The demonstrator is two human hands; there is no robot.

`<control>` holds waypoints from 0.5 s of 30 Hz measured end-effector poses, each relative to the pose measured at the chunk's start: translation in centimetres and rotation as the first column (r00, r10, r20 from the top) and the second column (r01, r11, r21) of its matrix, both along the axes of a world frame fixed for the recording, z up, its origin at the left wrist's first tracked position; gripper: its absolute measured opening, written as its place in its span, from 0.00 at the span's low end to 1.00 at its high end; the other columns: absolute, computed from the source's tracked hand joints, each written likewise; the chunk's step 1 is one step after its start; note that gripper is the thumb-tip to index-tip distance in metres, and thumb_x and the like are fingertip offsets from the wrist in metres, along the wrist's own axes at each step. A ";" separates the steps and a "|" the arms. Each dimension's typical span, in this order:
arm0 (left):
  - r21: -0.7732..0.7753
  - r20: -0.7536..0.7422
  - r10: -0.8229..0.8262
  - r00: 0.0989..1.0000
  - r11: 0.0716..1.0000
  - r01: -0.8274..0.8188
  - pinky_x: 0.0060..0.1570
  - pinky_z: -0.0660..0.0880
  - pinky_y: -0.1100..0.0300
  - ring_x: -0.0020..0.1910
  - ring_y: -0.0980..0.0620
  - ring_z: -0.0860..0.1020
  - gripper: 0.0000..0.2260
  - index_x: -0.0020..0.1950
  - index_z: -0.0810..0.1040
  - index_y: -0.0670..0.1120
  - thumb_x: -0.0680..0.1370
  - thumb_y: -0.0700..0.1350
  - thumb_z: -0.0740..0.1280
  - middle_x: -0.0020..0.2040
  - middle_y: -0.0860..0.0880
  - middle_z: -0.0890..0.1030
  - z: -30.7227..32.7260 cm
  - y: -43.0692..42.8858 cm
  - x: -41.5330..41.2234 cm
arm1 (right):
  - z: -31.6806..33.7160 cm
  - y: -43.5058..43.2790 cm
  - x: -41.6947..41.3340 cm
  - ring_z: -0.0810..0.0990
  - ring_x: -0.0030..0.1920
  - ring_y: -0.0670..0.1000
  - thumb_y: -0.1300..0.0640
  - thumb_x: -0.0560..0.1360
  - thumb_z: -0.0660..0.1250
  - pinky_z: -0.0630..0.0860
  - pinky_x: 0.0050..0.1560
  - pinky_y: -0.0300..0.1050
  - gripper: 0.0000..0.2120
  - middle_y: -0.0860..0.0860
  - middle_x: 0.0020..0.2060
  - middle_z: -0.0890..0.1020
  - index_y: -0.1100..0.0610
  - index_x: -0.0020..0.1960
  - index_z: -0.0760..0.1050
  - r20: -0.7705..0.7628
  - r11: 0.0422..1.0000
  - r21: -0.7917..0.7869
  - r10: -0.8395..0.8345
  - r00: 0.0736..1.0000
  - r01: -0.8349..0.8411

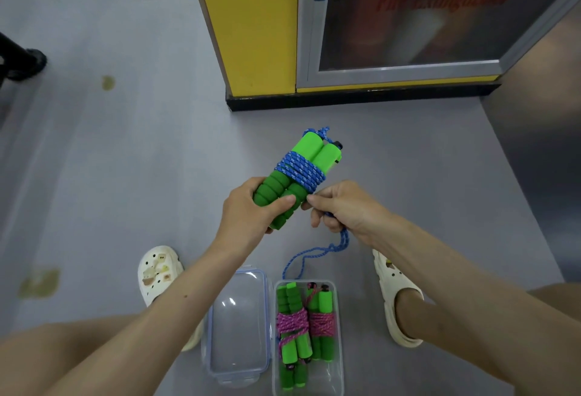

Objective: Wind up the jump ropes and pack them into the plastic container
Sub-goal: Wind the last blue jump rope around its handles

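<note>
Green foam jump rope handles (292, 175) sit gripped in the left hand (251, 207) above the floor while the right hand (342, 207) pinches their blue cord (298, 169), with the plastic container (309, 339) below already holding pink-corded ropes (301, 323).

Bare forearms (163, 317), bare left hand (251, 210), bare right hand (342, 207), cream perforated left clog (158, 273) with small charms at 8 o'clock, matching right clog (397, 292) at 4 o'clock, bare legs (63, 351)

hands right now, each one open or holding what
Left hand: grips the two green foam jump-rope handles.
Right hand: pinches the blue braided cord.
</note>
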State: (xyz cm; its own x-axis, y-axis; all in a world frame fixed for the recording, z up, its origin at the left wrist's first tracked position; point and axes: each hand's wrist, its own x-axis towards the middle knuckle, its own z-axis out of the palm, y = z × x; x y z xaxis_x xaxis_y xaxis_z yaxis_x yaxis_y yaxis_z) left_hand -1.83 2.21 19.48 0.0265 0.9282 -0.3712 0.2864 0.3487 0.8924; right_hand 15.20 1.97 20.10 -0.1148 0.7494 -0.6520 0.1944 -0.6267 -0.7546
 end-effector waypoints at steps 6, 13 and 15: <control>0.200 -0.321 -0.026 0.947 0.975 0.095 0.39 0.79 0.51 0.38 0.50 0.80 0.14 0.54 0.78 0.53 0.70 0.50 0.75 0.39 0.53 0.81 -0.5 -0.2 -0.3 | 0.1 0.2 -0.2 0.63 0.18 0.43 0.58 0.79 0.63 0.62 0.23 0.35 0.11 0.51 0.24 0.74 0.63 0.44 0.79 0.026 0.999 -0.027 -0.035 0.999 0.035; 0.340 -0.654 0.029 0.756 0.904 0.259 0.36 0.69 0.57 0.39 0.50 0.76 0.17 0.58 0.74 0.52 0.73 0.56 0.71 0.44 0.54 0.78 -0.1 -1.1 0.2 | 0.2 0.0 -0.6 0.65 0.20 0.43 0.59 0.81 0.59 0.64 0.24 0.35 0.12 0.52 0.25 0.76 0.67 0.49 0.78 -0.006 0.998 -0.064 -0.012 1.000 0.012; 0.422 -0.716 0.064 0.695 0.832 0.359 0.31 0.67 0.59 0.34 0.47 0.77 0.18 0.57 0.76 0.49 0.71 0.53 0.74 0.43 0.52 0.79 -0.6 -1.3 0.1 | 0.3 0.1 -0.8 0.67 0.21 0.44 0.58 0.81 0.60 0.65 0.25 0.35 0.14 0.53 0.27 0.78 0.69 0.53 0.77 -0.059 0.995 -0.099 -0.035 0.998 0.030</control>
